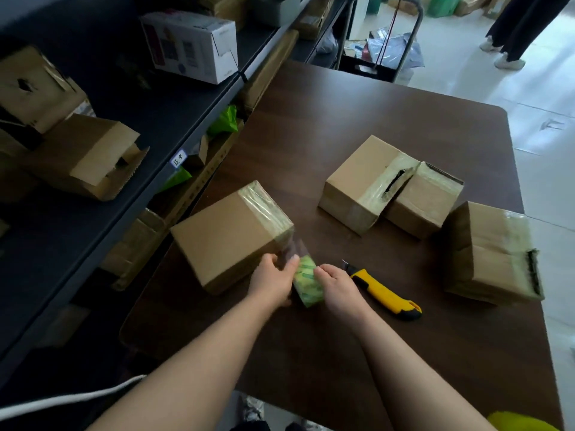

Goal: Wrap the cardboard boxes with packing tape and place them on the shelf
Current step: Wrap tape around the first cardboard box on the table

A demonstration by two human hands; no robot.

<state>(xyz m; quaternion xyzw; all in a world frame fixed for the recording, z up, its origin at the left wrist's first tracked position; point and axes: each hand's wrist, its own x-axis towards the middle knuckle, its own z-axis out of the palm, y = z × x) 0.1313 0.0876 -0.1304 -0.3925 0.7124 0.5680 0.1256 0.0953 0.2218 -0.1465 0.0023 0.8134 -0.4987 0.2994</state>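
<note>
Taping in progress — 1 box under wrap

The left hand (273, 283) and right hand (337, 286) grip a green-printed tape roll (308, 284) between them, the fingers of both curled round its sides. A clear strip runs from the roll up to the near right corner of a cardboard box (231, 236). That box rests on the dark surface (342, 119), touching the left hand; tape bands its right end. A yellow utility knife (385, 293) lies just right of the right hand. 3 taped boxes (364, 185) sit further right — 2 touching, 1 just beside them. The shelf (174, 113) stands left, holding open cartons (90, 157)
</note>
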